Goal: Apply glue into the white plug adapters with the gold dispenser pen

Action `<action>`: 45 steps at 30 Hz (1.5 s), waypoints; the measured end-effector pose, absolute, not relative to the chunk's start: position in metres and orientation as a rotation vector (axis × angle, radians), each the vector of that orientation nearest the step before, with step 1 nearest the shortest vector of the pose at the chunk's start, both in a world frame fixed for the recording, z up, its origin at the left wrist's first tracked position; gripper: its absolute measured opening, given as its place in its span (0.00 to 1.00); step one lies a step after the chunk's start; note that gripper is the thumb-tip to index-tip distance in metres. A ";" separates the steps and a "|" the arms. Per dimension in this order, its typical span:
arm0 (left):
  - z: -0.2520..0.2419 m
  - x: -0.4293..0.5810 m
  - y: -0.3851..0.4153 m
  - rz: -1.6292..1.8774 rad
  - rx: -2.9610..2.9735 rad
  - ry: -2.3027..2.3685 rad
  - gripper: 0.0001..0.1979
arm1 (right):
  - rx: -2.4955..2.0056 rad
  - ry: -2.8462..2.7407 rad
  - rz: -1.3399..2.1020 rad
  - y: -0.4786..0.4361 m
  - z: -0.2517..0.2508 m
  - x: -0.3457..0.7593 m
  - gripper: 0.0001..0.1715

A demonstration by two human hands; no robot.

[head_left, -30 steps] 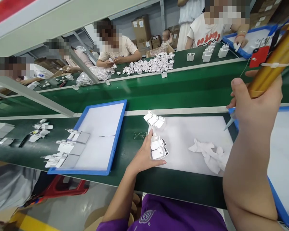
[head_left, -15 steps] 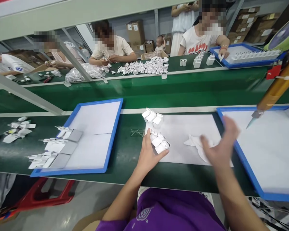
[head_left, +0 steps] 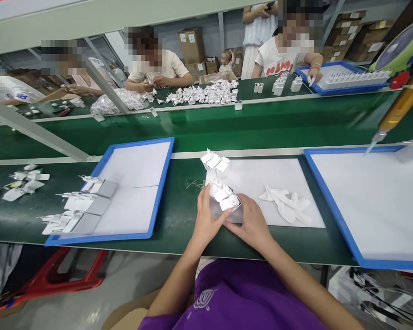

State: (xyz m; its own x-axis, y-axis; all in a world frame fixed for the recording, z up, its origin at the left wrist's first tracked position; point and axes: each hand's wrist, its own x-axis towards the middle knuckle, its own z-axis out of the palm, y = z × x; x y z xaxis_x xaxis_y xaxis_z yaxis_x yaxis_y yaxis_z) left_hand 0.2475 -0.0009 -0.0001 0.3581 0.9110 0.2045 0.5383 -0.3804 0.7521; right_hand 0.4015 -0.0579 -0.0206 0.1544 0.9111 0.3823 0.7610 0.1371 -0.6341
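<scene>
Factory assembly line, green workbench (head_left: 179,206), blue-rimmed tray (head_left: 161,195), heaped white parts (head_left: 206,94), stacked cartons (head_left: 351,27), workers (head_left: 160,68) opposite

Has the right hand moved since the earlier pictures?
Yes: the right hand has moved left across the white sheet, from its right side to the plugs at its left.

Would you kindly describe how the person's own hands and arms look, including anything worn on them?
The left hand and right hand are both ungloved, with no watch, bracelet or ring visible. Both forearms are bare. A purple fabric sleeve shows on the left at the picture's bottom edge, matching the purple fabric shirt, which bears a pale, rounded, letter-like logo.
</scene>
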 end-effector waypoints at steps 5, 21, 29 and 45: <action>0.004 0.248 -0.003 0.897 2.136 1.300 0.42 | -1.653 -1.609 0.303 -0.056 -0.020 0.401 0.29; 0.035 0.271 -0.036 1.376 2.312 1.002 0.09 | -1.266 -1.536 0.465 -0.093 0.026 0.426 0.33; 0.032 0.275 -0.036 1.339 2.337 1.020 0.10 | -1.173 -1.533 0.446 -0.090 0.027 0.431 0.33; 0.025 0.272 -0.039 1.289 2.313 1.032 0.15 | -1.259 -1.434 0.441 -0.092 0.025 0.432 0.33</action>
State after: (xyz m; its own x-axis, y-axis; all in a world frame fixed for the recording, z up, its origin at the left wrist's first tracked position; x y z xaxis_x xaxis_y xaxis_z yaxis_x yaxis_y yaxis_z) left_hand 0.2718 -0.0392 0.0253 0.3400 0.7119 0.6144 0.4440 -0.6975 0.5624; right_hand 0.4316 -0.0918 0.0251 0.1911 0.8572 0.4783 0.4404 0.3606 -0.8222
